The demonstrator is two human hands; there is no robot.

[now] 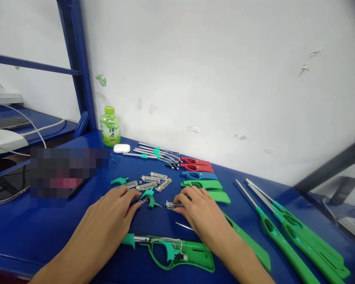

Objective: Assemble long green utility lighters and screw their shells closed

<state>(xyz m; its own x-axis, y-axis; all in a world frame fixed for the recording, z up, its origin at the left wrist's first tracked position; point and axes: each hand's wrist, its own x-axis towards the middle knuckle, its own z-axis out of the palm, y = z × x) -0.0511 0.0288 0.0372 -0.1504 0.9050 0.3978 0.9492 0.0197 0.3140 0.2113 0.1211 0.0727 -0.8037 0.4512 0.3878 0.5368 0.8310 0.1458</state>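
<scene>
My left hand (115, 207) is closed in a pinch beside several green plastic triggers (149, 195). A small pale piece (143, 200), too tiny to name, shows at its fingertips. My right hand (199, 209) is closed on a clear lighter fuel tank (170, 204), whose near end the fingers cover. Several more clear tanks (148, 185) lie loosely behind the triggers. Between my forearms rests an opened green lighter half-shell (199, 254), fitted with a metal tube, wires and a teal trigger (169, 250). A thin metal rod or screwdriver shaft (184, 226) points out from under my right hand.
Metal lighter tubes with wires (154, 154) lie near the wall, by red handle shells (197, 167), a blue one (199, 175) and green ones (205, 184). Assembled long green lighters (296, 232) lie right. A green bottle (110, 128), white case (122, 148) and phone (10, 183) are left.
</scene>
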